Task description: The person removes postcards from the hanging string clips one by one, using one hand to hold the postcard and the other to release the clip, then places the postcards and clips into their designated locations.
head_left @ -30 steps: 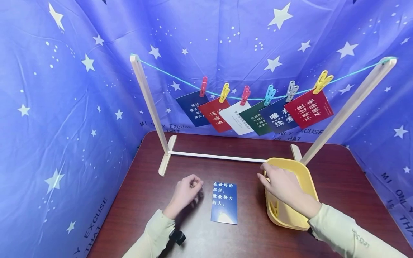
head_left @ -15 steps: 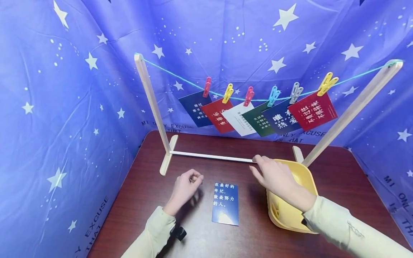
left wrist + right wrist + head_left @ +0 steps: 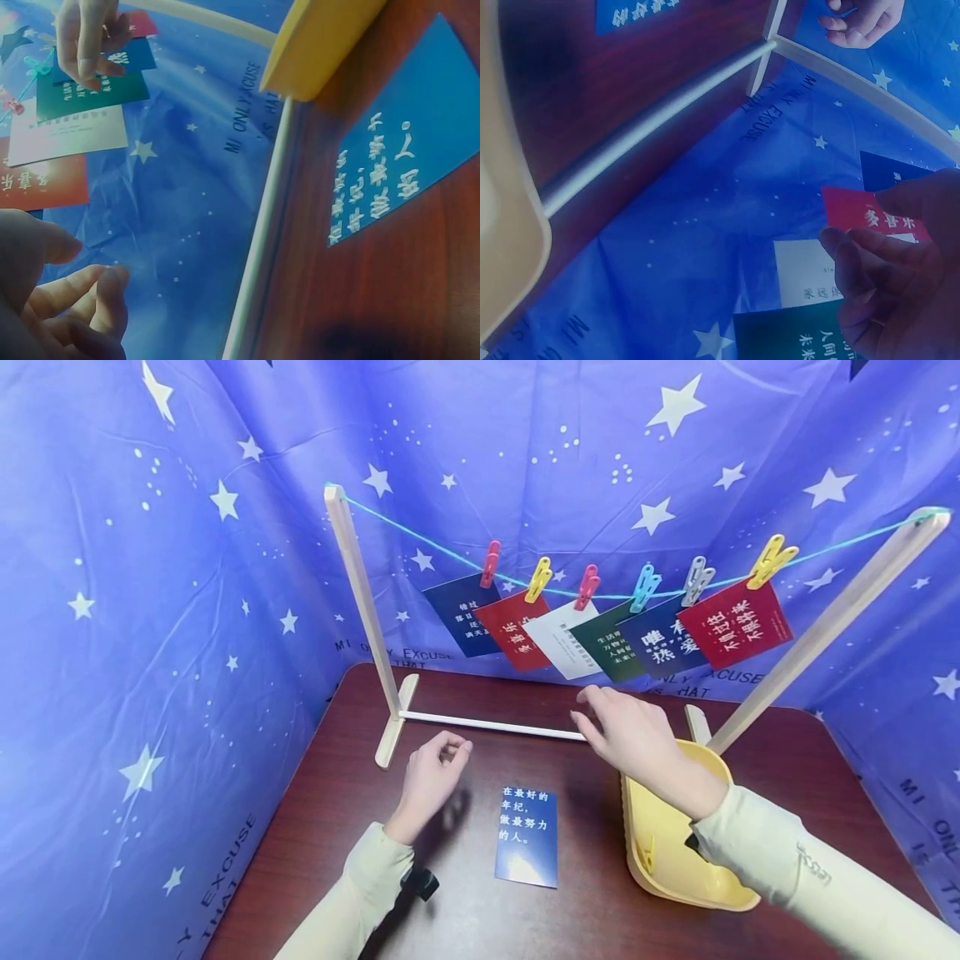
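Observation:
My right hand [image 3: 633, 735] is in the air over the far left part of the yellow basket [image 3: 630, 827], fingers loosely bent, with nothing visible between them. A yellow clip [image 3: 649, 856] lies inside that basket. Farther left, my left hand [image 3: 431, 777] hovers over the table, its fingers loosely curled around nothing. Flat on the table between the hands lies a blue card [image 3: 527, 852] with white writing. Behind them, several cards, among them a white card [image 3: 577, 660] and a red card [image 3: 738, 635], hang from a green string [image 3: 408, 529] by coloured clips such as a grey clip [image 3: 698, 582].
The string runs between a left wooden post [image 3: 362, 593] and a right wooden post [image 3: 825, 635], which stand on feet. A white rod [image 3: 487, 725] joins them low down. A starry blue curtain [image 3: 247, 568] surrounds the dark red table [image 3: 315, 860].
My right hand has risen out of the basket and moved left and away from me. The left hand has lifted slightly. The view has shifted a little; cards and clips stay put.

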